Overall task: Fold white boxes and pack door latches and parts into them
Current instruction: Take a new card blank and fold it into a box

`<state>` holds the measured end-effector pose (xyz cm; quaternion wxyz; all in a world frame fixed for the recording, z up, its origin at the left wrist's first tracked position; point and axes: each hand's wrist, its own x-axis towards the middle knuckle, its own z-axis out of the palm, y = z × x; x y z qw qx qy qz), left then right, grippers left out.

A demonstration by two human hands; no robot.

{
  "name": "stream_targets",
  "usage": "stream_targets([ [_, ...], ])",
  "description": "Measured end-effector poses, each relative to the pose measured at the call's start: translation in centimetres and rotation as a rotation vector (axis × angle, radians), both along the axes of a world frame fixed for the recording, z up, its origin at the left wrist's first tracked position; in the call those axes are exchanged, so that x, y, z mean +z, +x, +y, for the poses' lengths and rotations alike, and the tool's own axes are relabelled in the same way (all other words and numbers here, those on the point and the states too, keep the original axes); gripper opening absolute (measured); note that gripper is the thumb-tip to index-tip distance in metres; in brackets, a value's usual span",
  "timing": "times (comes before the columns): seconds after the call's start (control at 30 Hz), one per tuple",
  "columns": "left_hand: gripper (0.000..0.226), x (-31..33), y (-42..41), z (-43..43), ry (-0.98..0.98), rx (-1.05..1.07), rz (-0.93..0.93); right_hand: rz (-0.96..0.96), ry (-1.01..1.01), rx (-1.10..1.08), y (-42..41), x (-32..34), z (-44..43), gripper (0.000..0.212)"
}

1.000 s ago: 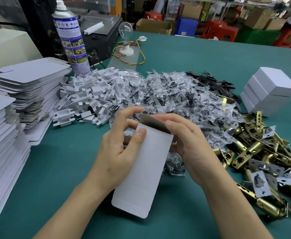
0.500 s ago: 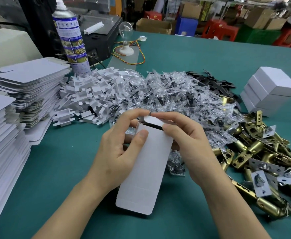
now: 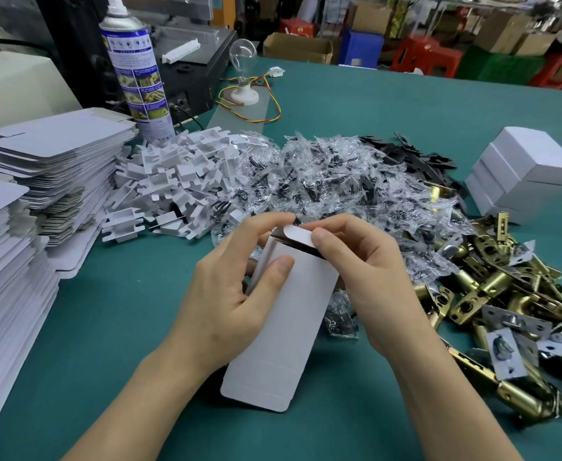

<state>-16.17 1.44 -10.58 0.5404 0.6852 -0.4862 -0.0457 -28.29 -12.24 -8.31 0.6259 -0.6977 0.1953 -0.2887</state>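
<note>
While far end of white box [image 3: 289,327] gets closed, step in hand looks like folding, with nothing packed yet. Left hand [image 3: 229,304] curled round box's left side, thumb pressed on front panel. Right hand [image 3: 366,284] pinches rounded end flap [image 3: 297,236], fingers bent over it. Box held above table centre, near-end flap unfolded. Next, likely: tuck flap home, then reach right for brass latches [image 3: 505,311] and far for bagged parts [image 3: 339,188].
</note>
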Motion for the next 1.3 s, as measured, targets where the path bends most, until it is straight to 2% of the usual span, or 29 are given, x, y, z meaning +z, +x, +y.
stream_targets([
  [0.17, 0.036, -0.1, -0.1, 0.0, 0.000, 0.007, 0.004, 0.000, -0.179, -0.062, 0.1, -0.1, 0.1, 0.012],
  [0.4, 0.032, -0.4, -0.1, -0.2, 0.026, 0.020, -0.031, 0.021, -0.174, -0.020, -0.1, 0.0, -0.3, 0.009],
  [0.73, 0.029, -0.5, -0.1, -0.1, 0.026, -0.009, 0.021, 0.050, -0.219, 0.025, -0.3, 0.2, -0.7, 0.011],
  [1.03, 0.029, -0.6, -0.1, -0.1, 0.088, -0.071, 0.129, 0.076, -0.235, 0.045, -0.5, 0.0, -0.9, 0.007],
  [1.17, 0.028, -0.2, -0.1, -0.2, 0.053, -0.046, 0.288, 0.075, -0.249, 0.026, -0.6, 0.1, -0.9, 0.011],
  [1.27, 0.023, 0.1, 0.2, -0.3, 0.015, 0.016, 0.419, 0.056, -0.143, 0.056, -0.4, 0.0, -0.4, 0.021],
  [1.3, 0.022, 0.2, 0.4, -0.2, 0.007, 0.048, 0.412, 0.044, -0.084, 0.069, -0.3, 0.0, -0.2, 0.024],
])
